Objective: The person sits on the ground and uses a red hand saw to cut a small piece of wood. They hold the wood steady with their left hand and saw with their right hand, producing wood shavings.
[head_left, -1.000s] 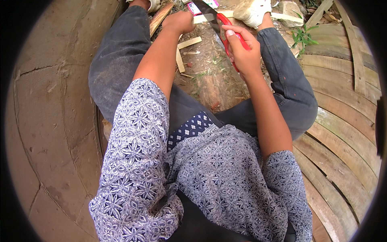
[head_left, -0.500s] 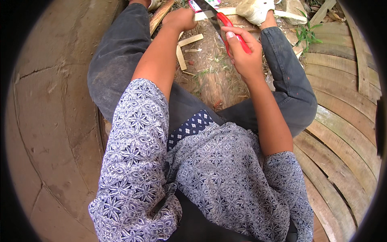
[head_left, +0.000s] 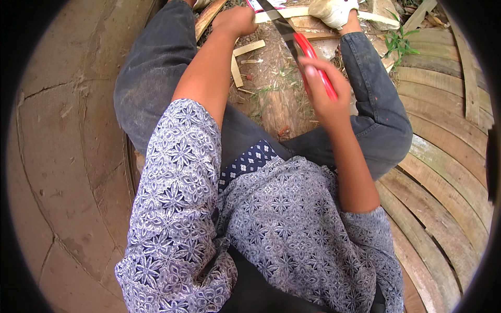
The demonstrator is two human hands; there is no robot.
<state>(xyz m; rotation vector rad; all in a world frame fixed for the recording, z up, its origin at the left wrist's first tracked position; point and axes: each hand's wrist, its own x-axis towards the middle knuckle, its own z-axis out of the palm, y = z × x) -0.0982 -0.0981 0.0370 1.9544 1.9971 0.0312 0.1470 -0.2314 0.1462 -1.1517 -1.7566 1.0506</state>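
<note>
My right hand (head_left: 329, 91) is wrapped round the red handle of a handsaw (head_left: 280, 22), slightly blurred. Its dark blade slants up and left past the top edge of the view, so its tip is out of sight. My left hand (head_left: 235, 22) is closed at the end of a pale wooden strip (head_left: 296, 12), its fingertips hidden. The strip runs rightward to my shoe (head_left: 334, 11), and the blade crosses it just right of my left hand. Whether the teeth touch the wood, I cannot tell.
Short wood offcuts (head_left: 249, 48) and shavings lie on the ground between my legs, near a log (head_left: 276, 109). A pink and white packet (head_left: 266, 4) is at the top. Curving wooden slats (head_left: 438, 141) fill the right side; a cracked brown surface (head_left: 68, 156) fills the left.
My right hand and the saw have drawn back toward me and slightly right. The left hand stays at the strip, nearly unmoved.
</note>
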